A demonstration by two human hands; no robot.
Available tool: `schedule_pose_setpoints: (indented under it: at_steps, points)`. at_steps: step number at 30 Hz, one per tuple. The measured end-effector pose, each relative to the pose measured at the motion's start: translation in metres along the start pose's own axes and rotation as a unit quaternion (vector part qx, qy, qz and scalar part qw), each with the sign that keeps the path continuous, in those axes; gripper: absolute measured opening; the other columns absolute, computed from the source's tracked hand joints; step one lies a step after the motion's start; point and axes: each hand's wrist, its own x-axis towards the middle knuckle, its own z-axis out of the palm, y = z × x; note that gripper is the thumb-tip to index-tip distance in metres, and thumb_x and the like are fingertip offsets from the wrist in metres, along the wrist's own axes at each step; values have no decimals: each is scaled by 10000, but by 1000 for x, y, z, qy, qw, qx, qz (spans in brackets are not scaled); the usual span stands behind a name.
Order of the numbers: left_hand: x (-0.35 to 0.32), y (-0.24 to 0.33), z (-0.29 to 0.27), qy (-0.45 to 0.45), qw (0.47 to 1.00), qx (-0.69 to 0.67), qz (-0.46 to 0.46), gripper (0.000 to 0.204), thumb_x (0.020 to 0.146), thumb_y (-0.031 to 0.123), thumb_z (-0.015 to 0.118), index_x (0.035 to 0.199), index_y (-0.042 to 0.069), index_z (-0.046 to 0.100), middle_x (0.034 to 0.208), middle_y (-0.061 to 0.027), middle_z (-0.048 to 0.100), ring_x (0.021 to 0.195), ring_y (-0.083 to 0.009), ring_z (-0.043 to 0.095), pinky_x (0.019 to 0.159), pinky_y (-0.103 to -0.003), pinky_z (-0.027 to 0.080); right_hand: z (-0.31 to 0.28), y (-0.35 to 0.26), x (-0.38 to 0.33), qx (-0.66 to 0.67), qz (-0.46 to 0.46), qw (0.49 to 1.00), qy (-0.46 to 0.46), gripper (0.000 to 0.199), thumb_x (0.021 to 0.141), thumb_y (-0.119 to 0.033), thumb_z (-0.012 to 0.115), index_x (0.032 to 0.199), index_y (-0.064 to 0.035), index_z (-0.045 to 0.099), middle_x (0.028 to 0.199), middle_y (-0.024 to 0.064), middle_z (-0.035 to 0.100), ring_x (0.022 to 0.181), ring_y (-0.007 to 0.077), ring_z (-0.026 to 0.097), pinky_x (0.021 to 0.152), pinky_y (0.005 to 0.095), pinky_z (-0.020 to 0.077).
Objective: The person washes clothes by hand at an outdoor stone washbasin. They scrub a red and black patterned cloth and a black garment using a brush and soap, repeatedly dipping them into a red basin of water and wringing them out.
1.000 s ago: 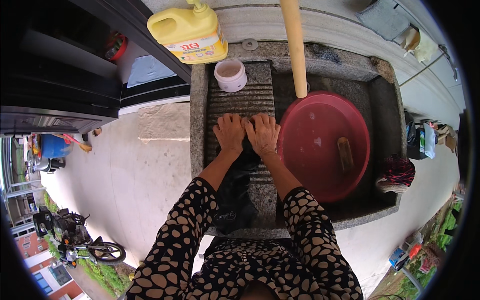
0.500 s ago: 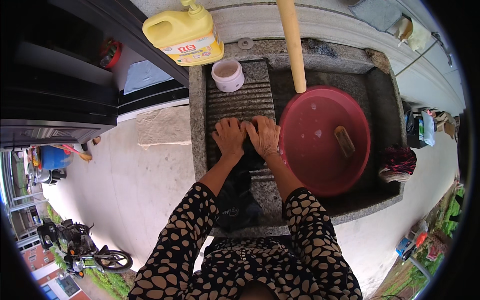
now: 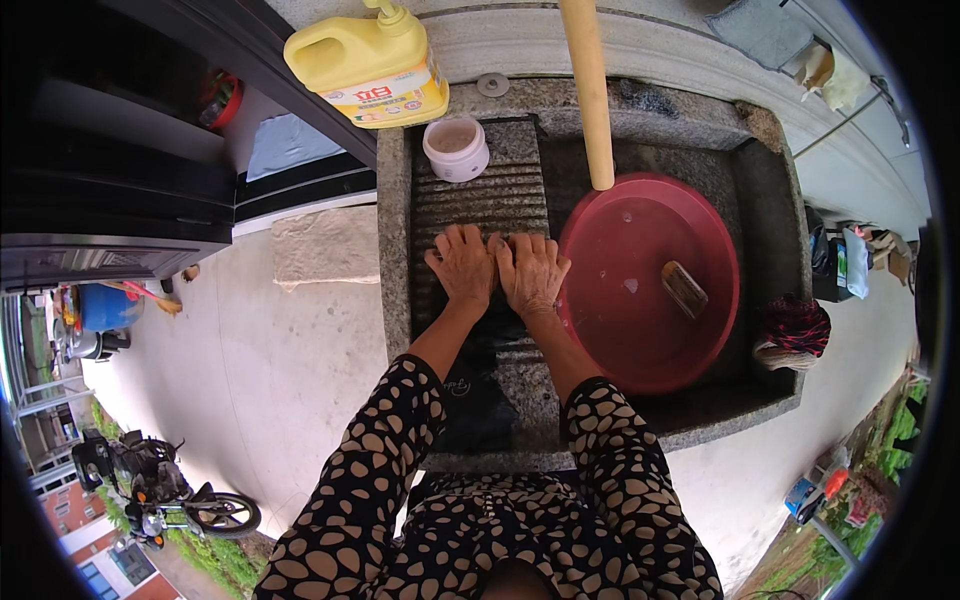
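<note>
A wet black cloth garment point(image 3: 478, 395) with a small pale script print lies over the ridged stone washboard point(image 3: 482, 208), its loose part trailing toward me. My left hand point(image 3: 463, 268) presses down on the cloth's far part, fingers curled into it. Close beside it, my right hand point(image 3: 532, 275) is closed on the same cloth, thumb toward the left hand. Much of the gripped cloth is hidden beneath both hands. Right of the washboard, a red plastic basin point(image 3: 585, 225) holds cloudy water, and a scrub brush point(image 3: 685, 290) floats in it.
A pale round tub point(image 3: 456, 150) stands at the washboard's far end, near a yellow pump jug point(image 3: 370, 75). A tan pipe point(image 3: 588, 100) ends above the basin. The stone sink point(image 3: 397, 250) surrounds everything; a dark-and-pink knitted bundle point(image 3: 795, 330) rests on its right rim.
The trailing part of the black cloth and its print have slid away from me along the washboard. Both hands stay on the cloth, shifted slightly, the right hand's fingers more spread.
</note>
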Motion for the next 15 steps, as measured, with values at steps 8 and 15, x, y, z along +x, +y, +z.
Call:
schedule_pose_setpoints:
  at_steps: [8, 15]
  points:
    - [-109, -12, -41, -1, 968, -236, 83, 284, 953, 237, 478, 722, 76, 516, 696, -71, 462, 664, -228, 432, 630, -390, 319, -49, -14, -91, 185, -17, 979, -82, 178, 838, -224, 493, 746, -96, 574, 769, 66, 533, 747, 239, 486, 713, 403, 311]
    - [-8, 8, 0, 164, 986, -12, -12, 237, 959, 273, 444, 805, 100, 493, 738, -79, 461, 748, -274, 458, 762, -414, 344, -2, -1, 2, 56, -11, 998, 2, 266, 853, -357, 517, 912, -110, 598, 855, 65, 584, 869, 252, 522, 799, 399, 341]
